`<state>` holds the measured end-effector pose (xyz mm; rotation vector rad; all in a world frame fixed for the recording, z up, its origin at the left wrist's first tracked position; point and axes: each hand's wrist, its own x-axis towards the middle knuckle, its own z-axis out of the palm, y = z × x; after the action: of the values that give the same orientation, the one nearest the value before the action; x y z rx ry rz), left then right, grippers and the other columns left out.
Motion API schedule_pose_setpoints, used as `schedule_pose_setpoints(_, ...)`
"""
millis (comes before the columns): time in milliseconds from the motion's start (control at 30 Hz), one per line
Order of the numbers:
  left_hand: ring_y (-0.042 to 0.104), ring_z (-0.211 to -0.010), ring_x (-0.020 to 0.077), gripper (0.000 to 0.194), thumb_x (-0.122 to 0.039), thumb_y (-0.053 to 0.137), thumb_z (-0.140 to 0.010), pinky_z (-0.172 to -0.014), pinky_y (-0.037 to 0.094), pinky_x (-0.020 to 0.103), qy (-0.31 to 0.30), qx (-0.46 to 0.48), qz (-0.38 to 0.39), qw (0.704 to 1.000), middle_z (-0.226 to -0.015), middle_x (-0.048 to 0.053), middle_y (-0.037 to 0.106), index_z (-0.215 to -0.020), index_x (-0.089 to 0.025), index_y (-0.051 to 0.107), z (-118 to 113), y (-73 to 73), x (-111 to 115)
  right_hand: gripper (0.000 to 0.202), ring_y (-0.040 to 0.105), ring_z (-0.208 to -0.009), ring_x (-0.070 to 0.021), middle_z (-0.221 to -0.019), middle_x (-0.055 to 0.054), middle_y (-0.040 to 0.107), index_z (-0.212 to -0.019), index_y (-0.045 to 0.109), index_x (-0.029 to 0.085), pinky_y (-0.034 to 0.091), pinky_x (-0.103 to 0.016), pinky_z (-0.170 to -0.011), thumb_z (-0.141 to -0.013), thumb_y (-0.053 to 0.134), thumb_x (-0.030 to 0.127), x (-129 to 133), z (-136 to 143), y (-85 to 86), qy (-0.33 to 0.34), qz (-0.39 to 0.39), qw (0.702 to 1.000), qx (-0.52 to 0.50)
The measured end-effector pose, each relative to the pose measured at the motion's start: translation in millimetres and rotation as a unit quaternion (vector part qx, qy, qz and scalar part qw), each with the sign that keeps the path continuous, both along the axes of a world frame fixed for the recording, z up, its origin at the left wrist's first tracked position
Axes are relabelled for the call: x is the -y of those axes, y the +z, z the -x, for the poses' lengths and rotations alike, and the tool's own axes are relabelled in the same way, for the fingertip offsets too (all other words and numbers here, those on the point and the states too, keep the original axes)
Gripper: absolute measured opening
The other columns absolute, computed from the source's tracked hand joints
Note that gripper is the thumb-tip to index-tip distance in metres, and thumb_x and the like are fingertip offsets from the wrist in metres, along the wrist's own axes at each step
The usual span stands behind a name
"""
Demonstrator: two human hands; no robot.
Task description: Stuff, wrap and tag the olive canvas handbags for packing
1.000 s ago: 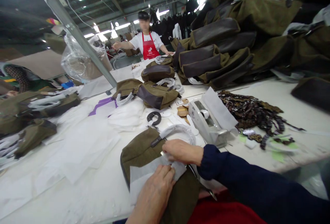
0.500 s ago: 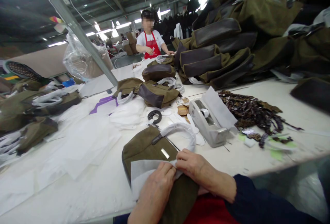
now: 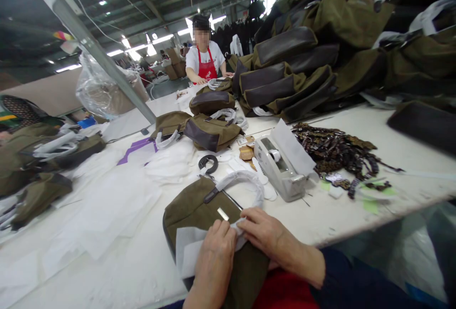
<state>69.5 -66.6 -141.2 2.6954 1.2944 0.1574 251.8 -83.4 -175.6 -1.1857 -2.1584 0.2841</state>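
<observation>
An olive-green handbag (image 3: pixel 192 204) lies at the front edge of the table, tilted toward me. Its handle (image 3: pixel 245 176) is wrapped in white material, and a small metal plate (image 3: pixel 223 213) sits on its face. My left hand (image 3: pixel 217 247) is closed on a sheet of white tissue paper (image 3: pixel 188 247) laid across the bag. Close beside it, my right hand (image 3: pixel 267 230) pinches the wrapped strip of the same white paper near the bag's other handle. The fingertips of both hands nearly meet, and they partly hide what lies between them.
A grey tape dispenser (image 3: pixel 281 169) stands beyond the bag, near a black ring (image 3: pixel 208 163). Dark patterned straps (image 3: pixel 335 150) lie to the right. Finished-looking bags (image 3: pixel 285 76) are piled behind. White sheets (image 3: pixel 96 209) cover the left side. A person in a red apron (image 3: pixel 206 69) stands across the table.
The view has shifted slightly, so the scene sits further left. My left hand has moved up a little toward the metal plate, while both hands stay on the white paper.
</observation>
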Motion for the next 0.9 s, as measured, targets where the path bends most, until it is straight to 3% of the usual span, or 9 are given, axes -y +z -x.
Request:
schedule_pose_setpoints(100,0.056,-0.087,0.0256,0.022,-0.006,0.047,-0.095,-0.081,0.053,0.044,-0.006,0.0,-0.008,1.0,-0.088,0.006,0.061,-0.084,-0.017,0.063,1,-4.3,1,0.023,0.06,-0.097,-0.0207,-0.107,-0.011,0.066,-0.11,0.064,0.014,0.054,-0.033,-0.085,-0.096,0.046,0.01,26,5,0.8,-0.054,-0.045,0.996,-0.053)
schedule_pose_setpoints(233,0.056,-0.087,0.0257,0.021,-0.005,0.049,-0.093,-0.082,0.053,0.045,0.001,0.006,-0.014,1.0,-0.088,0.006,0.062,-0.085,-0.017,0.064,3,-6.5,2,0.034,0.061,-0.109,-0.026,-0.12,-0.012,0.068,-0.126,0.06,0.01,0.055,-0.039,-0.089,-0.092,0.054,0.012,46,14,-13.0,-0.065,-0.08,0.995,0.016)
schedule_pose_setpoints(367,0.056,-0.085,0.025,0.021,-0.005,0.048,-0.094,-0.077,0.053,0.042,-0.001,0.029,-0.015,0.999,-0.087,0.006,0.062,-0.087,-0.018,0.064,0,-6.7,2,0.047,0.056,-0.121,-0.0286,-0.133,-0.013,0.062,-0.134,0.055,0.009,0.054,-0.043,-0.094,-0.09,0.063,0.021,45,15,-23.6,-0.052,-0.054,0.995,0.067)
schedule_pose_setpoints(500,0.056,-0.083,0.0229,0.022,-0.008,0.046,-0.096,-0.075,0.053,0.037,-0.006,0.072,-0.023,0.997,-0.085,0.005,0.063,-0.087,-0.018,0.064,-3,-8.3,0,0.052,0.054,-0.125,-0.0283,-0.137,-0.012,0.06,-0.138,0.053,0.012,0.052,-0.043,-0.097,-0.09,0.065,0.028,44,12,-22.9,-0.05,-0.032,0.995,0.083)
schedule_pose_setpoints(667,0.058,-0.083,0.0233,0.023,-0.012,0.042,-0.098,-0.075,0.056,0.038,-0.065,0.121,-0.077,0.988,-0.091,0.007,0.066,-0.1,-0.016,0.064,2,-16.4,0,0.053,0.049,-0.13,-0.0305,-0.14,-0.011,0.058,-0.14,0.051,0.014,0.049,-0.045,-0.101,-0.091,0.064,0.029,47,9,-26.7,-0.05,-0.012,0.995,0.083)
schedule_pose_setpoints(767,0.06,-0.086,0.0242,0.025,-0.014,0.04,-0.099,-0.078,0.057,0.038,-0.1,0.106,-0.128,0.981,-0.096,0.009,0.069,-0.107,-0.013,0.064,7,-19.2,0,0.053,0.046,-0.131,-0.0321,-0.141,-0.009,0.057,-0.141,0.05,0.016,0.048,-0.047,-0.102,-0.091,0.064,0.029,49,8,-30.9,-0.054,0.006,0.996,0.075)
schedule_pose_setpoints(900,0.061,-0.079,0.023,0.029,-0.013,0.035,-0.1,-0.071,0.057,0.037,-0.141,0.058,-0.135,0.979,-0.091,0.008,0.068,-0.104,-0.012,0.064,8,-18.2,0,0.047,0.046,-0.131,-0.03,-0.137,-0.008,0.06,-0.136,0.055,0.018,0.048,-0.045,-0.104,-0.091,0.063,0.025,48,7,-25.9,-0.055,0.015,0.998,0.041)
